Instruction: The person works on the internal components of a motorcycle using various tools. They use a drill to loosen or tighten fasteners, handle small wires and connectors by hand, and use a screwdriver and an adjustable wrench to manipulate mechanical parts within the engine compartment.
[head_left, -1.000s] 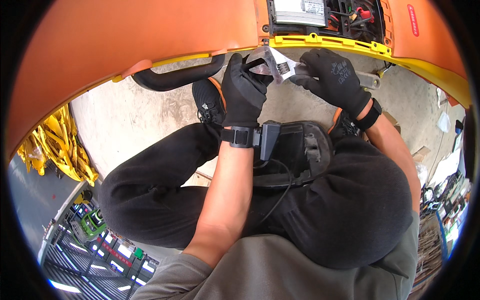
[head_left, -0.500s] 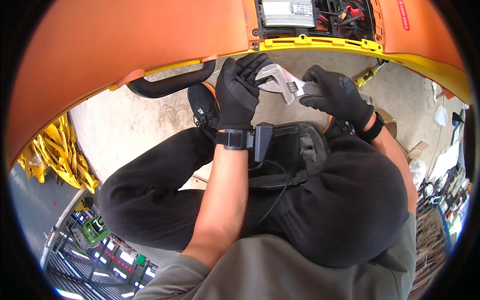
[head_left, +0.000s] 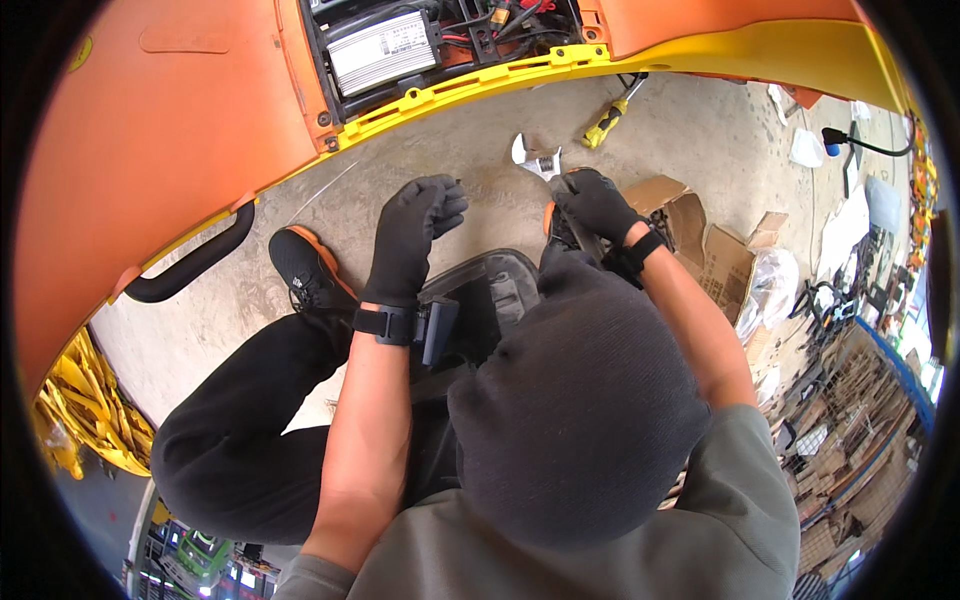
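Observation:
My right hand [head_left: 597, 200], in a black glove, grips an adjustable wrench [head_left: 537, 158] by its handle. The wrench's silver jaws point up and to the left, over the concrete floor and past my right shoe. My left hand [head_left: 412, 238], also gloved in black, is raised between my knees with its fingers curled inward. Its palm is turned out of sight, so whatever it may hold is hidden. The two hands are apart. Ahead of them lies the yellow lower edge [head_left: 480, 80] of an orange body panel [head_left: 190, 110].
An open bay in the panel shows a silver finned box [head_left: 385, 55] and wiring. A yellow-handled screwdriver [head_left: 604, 126] lies on the floor [head_left: 400, 140]. Cardboard boxes [head_left: 690, 225] and plastic wrap [head_left: 770, 285] lie to the right. A black handle [head_left: 195, 262] juts from the panel; yellow parts [head_left: 90, 405] are piled left.
The wrench has moved away from my left hand, toward the right and my right shoe. My view has shifted to the right, showing more of the floor, screwdriver and boxes.

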